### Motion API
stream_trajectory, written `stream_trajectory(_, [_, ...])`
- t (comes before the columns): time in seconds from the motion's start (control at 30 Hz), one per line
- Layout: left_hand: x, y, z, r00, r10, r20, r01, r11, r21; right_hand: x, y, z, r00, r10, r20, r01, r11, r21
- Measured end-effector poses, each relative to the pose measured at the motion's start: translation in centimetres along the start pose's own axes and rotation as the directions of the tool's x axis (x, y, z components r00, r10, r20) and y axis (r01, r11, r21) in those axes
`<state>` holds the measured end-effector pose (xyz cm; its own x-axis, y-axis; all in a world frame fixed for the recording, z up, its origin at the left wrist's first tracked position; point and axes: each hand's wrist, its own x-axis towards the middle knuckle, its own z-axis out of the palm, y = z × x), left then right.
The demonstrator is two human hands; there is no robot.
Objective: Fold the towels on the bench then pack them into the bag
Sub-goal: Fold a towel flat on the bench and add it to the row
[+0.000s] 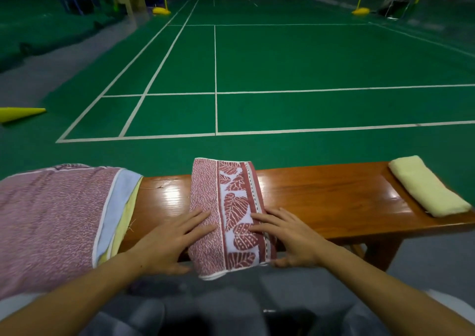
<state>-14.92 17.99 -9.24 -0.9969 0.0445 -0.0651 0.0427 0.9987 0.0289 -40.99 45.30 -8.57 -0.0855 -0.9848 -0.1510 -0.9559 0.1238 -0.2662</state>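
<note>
My fingers lie straight and spread, holding nothing: those of my left hand point(168, 243) press flat on the speckled left half of the red leaf-patterned towel point(227, 215), and those of my right hand point(288, 238) press on its leaf band and striped right border. Both thumbs sit down at the towel's near end, which overhangs the near edge of the bench point(321, 197).

The towel is folded into a long narrow strip that runs straight across the bench from the far edge to the near edge, about midway along its length.

At the bench's left end lies a stack of unfolded towels: a mauve speckled towel point(51, 222) on top, with the edges of a light blue towel point(120, 197) and a pale yellow one point(128, 212) showing under its right side.

At the right end, well apart from my hands, a folded cream towel point(426, 186) rests at an angle.

Beyond the bench stretches a green court floor point(282, 65) with white lines.
</note>
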Motion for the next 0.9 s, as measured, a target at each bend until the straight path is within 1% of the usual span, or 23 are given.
stream_trajectory(0.07, [0.3, 0.1, 0.7, 0.998, 0.008, -0.058, -0.005, 0.998, 0.057, 0.1, 0.2, 0.5, 1.000, -0.017, -0.023, 0.015, 0.997, -0.075])
stream_trajectory(0.17, [0.9, 0.5, 1.3, 0.992, 0.005, -0.127, 0.004, 0.998, 0.069, 0.3, 0.3, 1.5, 0.996, -0.039, -0.079, 0.021, 0.976, -0.215])
stream_trajectory(0.2, [1.0, 0.7, 1.4, 0.990, 0.001, -0.144, 0.009, 0.998, 0.066, 0.4, 0.3, 1.9, 0.992, -0.051, -0.113, 0.022, 0.970, -0.242])
stream_trajectory(0.27, [1.1, 1.1, 1.3, 0.986, 0.007, -0.169, 0.000, 0.999, 0.043, 0.7, 0.1, 2.5, 0.983, -0.061, -0.172, 0.019, 0.971, -0.238])
stream_trajectory(0.33, [1.1, 1.3, 1.0, 0.979, 0.036, -0.202, -0.040, 0.999, -0.016, 0.9, -0.2, 2.5, 0.976, -0.069, -0.209, 0.024, 0.978, -0.207])
stream_trajectory(0.43, [1.0, 1.4, 0.4, 0.951, 0.053, -0.305, -0.122, 0.970, -0.210, 0.9, -0.3, 2.1, 0.968, -0.100, -0.232, 0.069, 0.988, -0.141])
stream_trajectory(0.5, [0.9, 1.7, -0.4, 0.931, 0.005, -0.366, -0.146, 0.923, -0.357, 0.7, -0.2, 1.9, 0.958, -0.108, -0.266, 0.106, 0.994, -0.020])
stream_trajectory(0.6, [0.8, 2.4, -2.0, 0.912, -0.109, -0.396, -0.142, 0.822, -0.551, 0.2, -0.6, 1.1, 0.956, -0.009, -0.294, 0.079, 0.970, 0.230])
stream_trajectory(0.67, [0.9, 2.9, -3.0, 0.909, -0.186, -0.373, -0.116, 0.746, -0.656, -0.3, -1.6, 0.1, 0.955, 0.086, -0.283, 0.050, 0.896, 0.441])
stream_trajectory(0.73, [0.9, 3.3, -3.5, 0.907, -0.275, -0.320, -0.064, 0.659, -0.749, -0.7, -2.5, -1.0, 0.951, 0.161, -0.266, 0.053, 0.759, 0.649])
stream_trajectory(0.83, [1.4, 4.1, -4.0, 0.894, -0.387, -0.224, 0.016, 0.527, -0.850, -0.9, -3.9, -2.3, 0.943, 0.259, -0.212, 0.034, 0.556, 0.830])
stream_trajectory(0.9, [1.9, 4.5, -4.4, 0.885, -0.437, -0.163, 0.034, 0.409, -0.912, -0.6, -4.6, -2.9, 0.930, 0.320, -0.184, 0.044, 0.398, 0.916])
